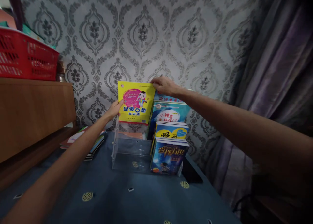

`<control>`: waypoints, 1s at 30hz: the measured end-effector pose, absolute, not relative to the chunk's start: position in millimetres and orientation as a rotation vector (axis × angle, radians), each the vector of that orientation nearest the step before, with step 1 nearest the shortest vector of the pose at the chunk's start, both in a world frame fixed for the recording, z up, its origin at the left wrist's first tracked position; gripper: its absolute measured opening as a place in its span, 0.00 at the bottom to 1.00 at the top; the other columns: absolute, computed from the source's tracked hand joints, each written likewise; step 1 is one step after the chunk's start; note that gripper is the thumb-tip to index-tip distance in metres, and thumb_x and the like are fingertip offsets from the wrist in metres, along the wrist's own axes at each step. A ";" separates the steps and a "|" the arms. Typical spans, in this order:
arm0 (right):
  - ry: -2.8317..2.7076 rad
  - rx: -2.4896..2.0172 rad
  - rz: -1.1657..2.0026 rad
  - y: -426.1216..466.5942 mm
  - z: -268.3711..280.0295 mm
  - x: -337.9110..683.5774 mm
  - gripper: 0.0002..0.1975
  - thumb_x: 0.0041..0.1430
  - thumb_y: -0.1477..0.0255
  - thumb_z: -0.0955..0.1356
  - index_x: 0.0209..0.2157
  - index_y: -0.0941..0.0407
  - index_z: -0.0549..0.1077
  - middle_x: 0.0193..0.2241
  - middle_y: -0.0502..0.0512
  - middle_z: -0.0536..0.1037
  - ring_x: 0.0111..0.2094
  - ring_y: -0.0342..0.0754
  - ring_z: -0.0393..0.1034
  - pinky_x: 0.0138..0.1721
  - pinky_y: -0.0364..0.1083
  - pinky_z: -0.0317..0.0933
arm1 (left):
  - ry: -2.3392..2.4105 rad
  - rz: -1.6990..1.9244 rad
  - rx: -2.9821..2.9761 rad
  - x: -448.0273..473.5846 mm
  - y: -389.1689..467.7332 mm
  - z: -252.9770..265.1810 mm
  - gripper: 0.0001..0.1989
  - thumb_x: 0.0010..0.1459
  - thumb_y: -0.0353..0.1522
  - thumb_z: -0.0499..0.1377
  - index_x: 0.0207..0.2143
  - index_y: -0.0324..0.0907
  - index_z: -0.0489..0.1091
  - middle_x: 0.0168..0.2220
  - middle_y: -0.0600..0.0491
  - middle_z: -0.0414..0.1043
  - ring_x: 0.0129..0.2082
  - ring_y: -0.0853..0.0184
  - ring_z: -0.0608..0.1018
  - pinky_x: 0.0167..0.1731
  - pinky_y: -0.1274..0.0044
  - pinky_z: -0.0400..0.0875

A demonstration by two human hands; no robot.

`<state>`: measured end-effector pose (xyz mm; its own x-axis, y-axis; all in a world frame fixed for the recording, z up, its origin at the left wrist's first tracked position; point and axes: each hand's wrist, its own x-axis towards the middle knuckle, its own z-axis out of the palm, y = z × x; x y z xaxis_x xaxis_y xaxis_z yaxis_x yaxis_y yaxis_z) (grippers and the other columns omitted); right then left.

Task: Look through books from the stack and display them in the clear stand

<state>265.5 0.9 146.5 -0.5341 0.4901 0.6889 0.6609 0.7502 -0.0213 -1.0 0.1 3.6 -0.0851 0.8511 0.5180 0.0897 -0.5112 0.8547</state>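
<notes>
Both of my hands hold a yellow workbook (129, 115) upright over the back of a clear plastic book rack (133, 155). My left hand (114, 109) grips its left edge, fingers closed. At its top right corner, my right hand (165, 85) pinches the cover. The rack's right half carries books in stepped rows: a dark blue book (168, 159) in front, a yellow and blue book (171, 131) behind it, then a light blue book (171, 112), and another blue book at the back, partly hidden by my right hand.
A stack of books (94, 146) lies left of the rack on the blue patterned cloth (110, 194). Right of the rack is a dark flat object (192, 172). A red basket (29, 56) stands on a wooden cabinet (36, 113) at left. Patterned wall behind; curtain (264, 71) at right.
</notes>
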 end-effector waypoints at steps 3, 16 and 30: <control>-2.242 -0.844 -0.277 0.7 144.9 265.4 0.13 0.54 0.77 0.64 0.36 0.58 0.80 0.24 0.57 0.79 0.35 0.56 0.75 0.45 0.56 0.67 | 1.050 1.649 1.591 -0.4 -1.7 4.5 0.20 0.57 0.48 0.63 0.38 0.40 0.73 0.28 0.51 0.77 0.22 0.68 0.76 0.12 0.83 0.60; -2.008 -0.744 -0.377 -29.1 125.0 257.8 0.21 0.57 0.72 0.64 0.52 0.58 0.74 0.50 0.65 0.78 0.53 0.62 0.70 0.56 0.63 0.61 | 1.112 1.668 1.619 2.2 -6.2 3.6 0.21 0.58 0.48 0.61 0.46 0.44 0.67 0.41 0.49 0.78 0.34 0.65 0.80 0.17 0.83 0.68; -2.654 0.134 0.184 -284.0 -98.1 130.3 0.18 0.73 0.61 0.59 0.60 0.50 0.65 0.64 0.43 0.68 0.67 0.36 0.51 0.71 0.49 0.33 | 2.114 1.843 1.659 -36.0 -38.0 -88.3 0.15 0.67 0.35 0.46 0.47 0.39 0.66 0.50 0.38 0.74 0.57 0.53 0.72 0.58 0.62 0.63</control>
<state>130.3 -284.0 -98.1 -0.8830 -0.0630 0.4650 -0.1265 0.9862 -0.1066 -36.0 -38.0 -88.3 -0.4763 0.5923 0.6499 0.7244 -0.1545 0.6718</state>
